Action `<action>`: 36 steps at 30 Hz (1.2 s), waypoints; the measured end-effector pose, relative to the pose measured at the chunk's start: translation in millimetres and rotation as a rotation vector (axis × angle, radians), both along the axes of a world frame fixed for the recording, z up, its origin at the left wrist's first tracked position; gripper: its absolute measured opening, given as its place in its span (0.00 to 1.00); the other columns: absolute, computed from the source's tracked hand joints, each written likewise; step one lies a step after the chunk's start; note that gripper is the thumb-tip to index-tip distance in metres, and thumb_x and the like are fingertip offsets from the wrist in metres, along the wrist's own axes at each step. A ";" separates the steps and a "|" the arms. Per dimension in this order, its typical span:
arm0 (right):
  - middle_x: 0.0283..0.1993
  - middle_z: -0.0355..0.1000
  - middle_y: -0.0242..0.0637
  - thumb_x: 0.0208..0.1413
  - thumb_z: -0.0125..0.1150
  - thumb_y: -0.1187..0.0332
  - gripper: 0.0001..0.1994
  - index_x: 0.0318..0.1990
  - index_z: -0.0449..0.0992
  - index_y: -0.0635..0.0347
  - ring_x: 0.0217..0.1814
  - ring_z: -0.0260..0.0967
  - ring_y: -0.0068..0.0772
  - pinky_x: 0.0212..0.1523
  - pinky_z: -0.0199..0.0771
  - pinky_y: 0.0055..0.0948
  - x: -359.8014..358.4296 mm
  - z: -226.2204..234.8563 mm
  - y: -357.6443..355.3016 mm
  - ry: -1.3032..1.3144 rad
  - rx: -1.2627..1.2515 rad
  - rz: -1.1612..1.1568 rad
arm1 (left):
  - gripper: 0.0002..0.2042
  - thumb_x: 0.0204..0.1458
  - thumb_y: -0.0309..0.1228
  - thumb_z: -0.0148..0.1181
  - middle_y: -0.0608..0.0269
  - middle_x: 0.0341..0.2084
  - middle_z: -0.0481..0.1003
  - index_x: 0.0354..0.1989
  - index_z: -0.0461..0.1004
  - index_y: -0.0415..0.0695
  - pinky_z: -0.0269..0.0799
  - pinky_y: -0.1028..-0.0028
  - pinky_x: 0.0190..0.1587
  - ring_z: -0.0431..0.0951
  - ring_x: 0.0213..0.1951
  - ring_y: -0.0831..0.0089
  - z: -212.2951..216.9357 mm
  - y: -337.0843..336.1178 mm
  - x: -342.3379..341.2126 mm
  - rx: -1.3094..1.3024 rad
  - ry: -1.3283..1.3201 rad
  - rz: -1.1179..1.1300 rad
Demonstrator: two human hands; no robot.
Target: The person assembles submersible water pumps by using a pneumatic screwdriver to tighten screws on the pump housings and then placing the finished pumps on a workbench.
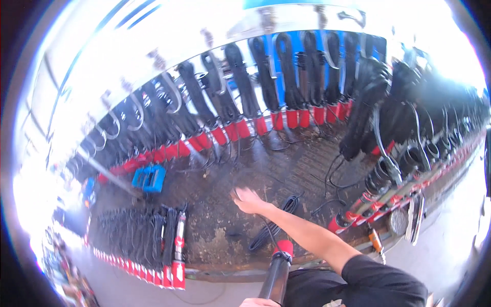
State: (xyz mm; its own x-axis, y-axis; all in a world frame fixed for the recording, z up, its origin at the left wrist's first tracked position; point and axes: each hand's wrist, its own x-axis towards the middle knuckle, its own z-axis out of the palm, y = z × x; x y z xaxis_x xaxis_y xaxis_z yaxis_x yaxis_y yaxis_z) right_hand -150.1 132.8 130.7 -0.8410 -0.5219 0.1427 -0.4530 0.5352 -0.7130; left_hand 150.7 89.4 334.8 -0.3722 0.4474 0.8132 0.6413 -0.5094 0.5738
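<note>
- A long rack point(153, 66) curves across the top of the view, and from its hooks hang many black coiled cables point(240, 82), each ending in a red-capped pump body point(279, 121) near the floor.
- A second row hangs along the right side point(409, 153), equally full of black coils and red-and-white cylinders.
- On the floor at lower left, a flat batch of the same pumps point(148, 240) lies side by side, red ends toward the near edge.
- A small blue crate point(150, 178) sits on the dark floor point(215, 215) near the back row; what it holds is too blurred to tell.
- The right hand point(248, 199) reaches forward on a straight arm, fingers spread and loose, gripping nothing, above the floor.
- The left hand point(258, 303), barely visible at the bottom edge, seems wrapped around a dark cylindrical pump point(277, 276) with a red cap, held upright and close to the body; its black cable point(276, 225) trails onto the floor below the right forearm.
</note>
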 end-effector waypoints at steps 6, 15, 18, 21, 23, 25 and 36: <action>0.55 0.72 0.46 0.53 0.52 0.29 0.39 0.53 0.76 0.58 0.64 0.64 0.47 0.66 0.55 0.46 49.4 -148.3 102.2 0.305 0.539 0.194 | 0.10 0.38 0.24 0.67 0.54 0.22 0.78 0.30 0.77 0.35 0.78 0.63 0.30 0.80 0.22 0.59 1.3 -30.0 30.1 -0.004 -0.081 0.168; 0.46 0.72 0.39 0.43 0.67 0.38 0.32 0.45 0.78 0.56 0.53 0.66 0.44 0.54 0.63 0.44 90.1 -146.1 183.8 0.393 0.536 -0.228 | 0.13 0.36 0.26 0.68 0.55 0.23 0.79 0.33 0.76 0.36 0.77 0.66 0.30 0.81 0.24 0.61 -4.0 -68.5 3.9 0.094 -0.125 0.158; 0.47 0.75 0.44 0.54 0.66 0.53 0.21 0.49 0.77 0.57 0.53 0.70 0.50 0.56 0.68 0.48 128.7 -113.0 136.9 0.215 0.037 -0.063 | 0.13 0.36 0.25 0.68 0.55 0.23 0.78 0.33 0.77 0.37 0.76 0.66 0.30 0.80 0.23 0.61 -14.2 -91.7 2.4 0.093 -0.136 0.119; 0.46 0.79 0.47 0.68 0.41 0.57 0.20 0.45 0.78 0.62 0.48 0.75 0.54 0.52 0.73 0.45 171.0 -102.5 86.2 -0.341 -0.442 0.364 | 0.13 0.36 0.25 0.68 0.55 0.22 0.78 0.33 0.77 0.37 0.76 0.66 0.31 0.80 0.23 0.61 -19.6 -112.0 -6.2 0.093 -0.125 -0.006; 0.45 0.80 0.45 0.64 0.44 0.59 0.17 0.43 0.76 0.61 0.45 0.77 0.52 0.49 0.74 0.44 185.4 -113.2 73.4 -0.029 -0.437 0.259 | 0.10 0.37 0.26 0.68 0.56 0.22 0.77 0.29 0.78 0.38 0.75 0.65 0.32 0.79 0.22 0.61 -29.5 -129.2 0.4 0.173 -0.148 0.028; 0.41 0.81 0.42 0.52 0.57 0.62 0.14 0.44 0.74 0.56 0.42 0.78 0.51 0.43 0.76 0.46 181.0 -135.8 67.9 0.158 -0.300 0.305 | 0.07 0.37 0.26 0.67 0.57 0.19 0.77 0.25 0.77 0.38 0.74 0.65 0.30 0.78 0.21 0.61 -29.9 -137.6 4.8 0.278 -0.223 0.077; 0.40 0.77 0.46 0.40 0.65 0.54 0.25 0.45 0.75 0.62 0.42 0.76 0.51 0.45 0.79 0.47 199.7 -109.1 59.1 0.084 -0.095 -0.006 | 0.13 0.37 0.21 0.71 0.51 0.30 0.78 0.34 0.77 0.35 0.75 0.67 0.36 0.80 0.32 0.62 -30.2 -175.3 16.4 0.432 -0.410 0.308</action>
State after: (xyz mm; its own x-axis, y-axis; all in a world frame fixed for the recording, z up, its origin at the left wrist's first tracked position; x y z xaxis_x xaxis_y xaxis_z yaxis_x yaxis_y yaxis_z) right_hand 49.6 191.9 21.6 -0.8271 -0.4973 0.2617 -0.5104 0.4699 -0.7202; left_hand 167.1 -85.8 304.5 -0.7481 -0.0627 0.6606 0.5673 -0.5770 0.5876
